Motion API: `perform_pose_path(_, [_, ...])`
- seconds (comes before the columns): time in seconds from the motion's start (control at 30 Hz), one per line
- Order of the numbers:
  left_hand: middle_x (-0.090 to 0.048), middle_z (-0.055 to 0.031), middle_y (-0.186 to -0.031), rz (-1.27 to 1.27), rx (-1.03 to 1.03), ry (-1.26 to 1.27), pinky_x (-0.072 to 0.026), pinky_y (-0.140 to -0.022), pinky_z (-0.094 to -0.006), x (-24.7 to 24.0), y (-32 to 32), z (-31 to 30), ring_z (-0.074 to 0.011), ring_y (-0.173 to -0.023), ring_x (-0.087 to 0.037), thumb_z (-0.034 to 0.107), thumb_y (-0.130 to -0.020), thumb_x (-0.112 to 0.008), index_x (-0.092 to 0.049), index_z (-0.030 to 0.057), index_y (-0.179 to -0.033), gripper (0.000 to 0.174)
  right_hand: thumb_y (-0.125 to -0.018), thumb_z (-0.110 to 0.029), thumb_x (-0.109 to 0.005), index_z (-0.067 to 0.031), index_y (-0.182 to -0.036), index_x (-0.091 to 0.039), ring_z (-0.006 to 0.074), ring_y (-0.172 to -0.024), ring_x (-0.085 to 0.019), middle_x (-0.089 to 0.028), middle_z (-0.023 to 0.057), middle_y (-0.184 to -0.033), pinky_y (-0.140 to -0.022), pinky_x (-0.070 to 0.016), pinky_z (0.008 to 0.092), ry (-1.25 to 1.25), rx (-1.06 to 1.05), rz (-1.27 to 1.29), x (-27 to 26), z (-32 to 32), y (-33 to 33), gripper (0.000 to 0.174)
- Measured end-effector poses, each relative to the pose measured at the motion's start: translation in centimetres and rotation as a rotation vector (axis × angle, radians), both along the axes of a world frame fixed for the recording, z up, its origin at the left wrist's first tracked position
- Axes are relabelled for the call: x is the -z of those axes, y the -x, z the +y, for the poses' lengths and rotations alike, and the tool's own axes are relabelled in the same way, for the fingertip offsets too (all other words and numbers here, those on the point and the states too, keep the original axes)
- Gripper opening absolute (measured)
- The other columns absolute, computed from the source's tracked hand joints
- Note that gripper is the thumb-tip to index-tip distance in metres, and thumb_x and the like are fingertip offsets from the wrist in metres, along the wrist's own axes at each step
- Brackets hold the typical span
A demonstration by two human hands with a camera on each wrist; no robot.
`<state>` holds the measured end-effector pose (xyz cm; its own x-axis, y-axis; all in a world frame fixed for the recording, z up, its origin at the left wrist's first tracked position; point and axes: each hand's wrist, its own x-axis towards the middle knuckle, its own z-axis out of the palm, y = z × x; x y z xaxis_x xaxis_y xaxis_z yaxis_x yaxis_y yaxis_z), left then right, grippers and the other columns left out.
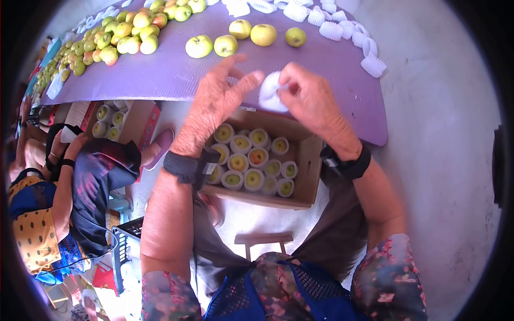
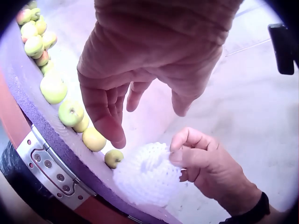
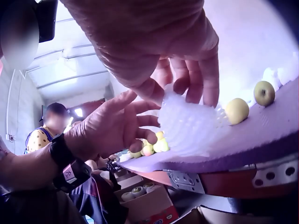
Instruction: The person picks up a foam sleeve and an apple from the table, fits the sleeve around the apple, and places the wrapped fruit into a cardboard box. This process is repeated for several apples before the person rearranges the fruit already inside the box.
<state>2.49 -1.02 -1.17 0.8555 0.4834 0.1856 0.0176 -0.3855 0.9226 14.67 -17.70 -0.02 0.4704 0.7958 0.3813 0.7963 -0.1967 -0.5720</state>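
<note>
My right hand (image 1: 315, 97) pinches a white foam fruit net (image 1: 270, 93) by its edge, over the front edge of the purple mat. In the left wrist view the foam net (image 2: 147, 175) looks puffed out, its mesh spread. Beside it my left hand (image 1: 222, 88) hangs with fingers apart and loosely bent, holding nothing. In the right wrist view the left hand (image 3: 114, 122) is close to the net's side. Just beyond both hands sit several loose yellow-green apples (image 1: 263, 35) in a short row. Below them stands a cardboard box (image 1: 305, 184) of apples in foam nets.
A big pile of apples (image 1: 126, 32) lies at the left of the purple mat (image 1: 171, 69). More foam nets (image 1: 332, 31) line its far right edge. Another person (image 1: 59, 198) sits at the left near a second box (image 1: 136, 120). A black crate (image 1: 126, 235) stands by my left arm.
</note>
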Motion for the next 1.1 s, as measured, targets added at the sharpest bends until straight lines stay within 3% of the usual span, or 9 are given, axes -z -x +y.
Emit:
perform_pose_path(0.13, [-0.069,-0.0178,-0.097,0.076,0.002,-0.063,-0.0527,-0.075,-0.036,0.5,-0.1,0.7,-0.0254,-0.082,-0.068,0.032,-0.085,-0.07,-0.056,0.0011,-0.128,0.055,-0.08,-0.012,-0.067,-0.0019,-0.089,-0.055,0.0284,-0.072,-0.063,-0.062,0.0125,-0.08,-0.067,-0.0509,0.0379,-0.092,-0.112,0.14,1.6,0.2,0.3,0.018])
perform_pose_path(0.17, [-0.065,-0.0091,-0.093,0.101,0.033,-0.092,-0.0487,-0.055,-0.0243,0.9,0.0,0.8,-0.0119,-0.074,-0.061,0.024,-0.088,-0.064,-0.054,0.0017,-0.13,0.049,-0.08,-0.013,-0.069,-0.0007,-0.089,-0.057,0.0267,-0.07,-0.062,-0.062,0.0126,-0.079,-0.066,-0.0508,0.0354,-0.125,-0.113,0.19,1.7,0.1,0.4,0.019])
perform_pose_path(0.37, [-0.065,-0.0073,-0.091,0.123,0.017,0.015,-0.048,-0.054,-0.0239,0.6,0.0,0.5,-0.011,-0.073,-0.06,0.027,-0.09,-0.066,-0.056,0.0022,-0.128,0.046,-0.083,-0.014,-0.069,-0.0002,-0.087,-0.058,0.0217,-0.069,-0.063,-0.065,0.011,-0.08,-0.064,-0.0511,0.0328,-0.173,-0.065,0.275,2.7,0.7,-0.7,0.018])
perform_pose_path(0.67, [-0.065,-0.0082,-0.092,0.043,-0.025,-0.233,-0.0518,-0.073,-0.029,2.3,-0.9,0.0,-0.0141,-0.078,-0.061,0.023,-0.086,-0.071,-0.059,0.0063,-0.126,0.045,-0.082,-0.008,-0.07,-0.0016,-0.09,-0.057,0.0106,-0.075,-0.061,-0.063,0.0044,-0.079,-0.069,-0.0514,0.0287,-0.236,-0.154,0.596,3.6,0.9,-0.8,0.016])
perform_pose_path(0.77, [-0.065,-0.0076,-0.093,0.024,-0.008,-0.226,-0.051,-0.072,-0.0276,1.4,-0.6,-0.5,-0.0129,-0.077,-0.061,0.016,-0.086,-0.068,-0.062,0.0066,-0.121,0.037,-0.087,-0.004,-0.067,-0.0039,-0.093,-0.058,0.0065,-0.08,-0.055,-0.058,-0.0015,-0.088,-0.071,-0.0477,0.0224,-0.246,-0.22,0.73,3.0,0.6,-1.2,0.011])
perform_pose_path(0.87, [-0.066,-0.0061,-0.087,0.106,0.035,-0.125,-0.0507,-0.071,-0.0278,0.7,-0.3,-0.8,-0.0127,-0.074,-0.06,0.012,-0.086,-0.066,-0.065,0.0055,-0.114,0.03,-0.088,-0.006,-0.066,-0.0035,-0.094,-0.058,0.0062,-0.084,-0.056,-0.058,-0.0006,-0.088,-0.075,-0.0475,0.0233,-0.205,-0.221,0.755,2.7,0.4,-1.2,0.011])
perform_pose_path(0.97, [-0.065,-0.0063,-0.08,0.093,-0.031,-0.082,-0.0508,-0.068,-0.0282,0.7,-0.5,-1.2,-0.0127,-0.07,-0.06,0.011,-0.085,-0.064,-0.067,0.0041,-0.108,0.024,-0.084,-0.009,-0.07,-0.0021,-0.096,-0.057,0.0109,-0.085,-0.058,-0.06,0.0036,-0.089,-0.077,-0.0482,0.0272,-0.111,-0.076,0.588,2.4,0.6,-0.7,0.019])
perform_pose_path(1.07, [-0.064,-0.0076,-0.074,0.001,-0.127,-0.307,-0.0511,-0.066,-0.0289,0.8,-0.7,-1.8,-0.0128,-0.067,-0.06,0.008,-0.085,-0.062,-0.066,0.0026,-0.107,0.023,-0.075,-0.016,-0.073,-0.0001,-0.096,-0.058,0.0316,-0.08,-0.065,-0.064,0.0166,-0.092,-0.074,-0.0512,0.0387,-0.173,0.03,0.075,3.0,1.2,-0.4,0.03])
perform_pose_path(1.1, [-0.065,-0.0085,-0.076,-0.024,-0.132,-0.33,-0.0513,-0.066,-0.0292,0.9,-0.9,-1.8,-0.0134,-0.067,-0.06,0.008,-0.085,-0.062,-0.066,0.0024,-0.106,0.023,-0.074,-0.014,-0.071,0.0,-0.098,-0.058,0.0335,-0.081,-0.065,-0.065,0.0175,-0.092,-0.074,-0.0512,0.0398,-0.164,0.041,0.095,3.3,1.3,-0.6,0.03])
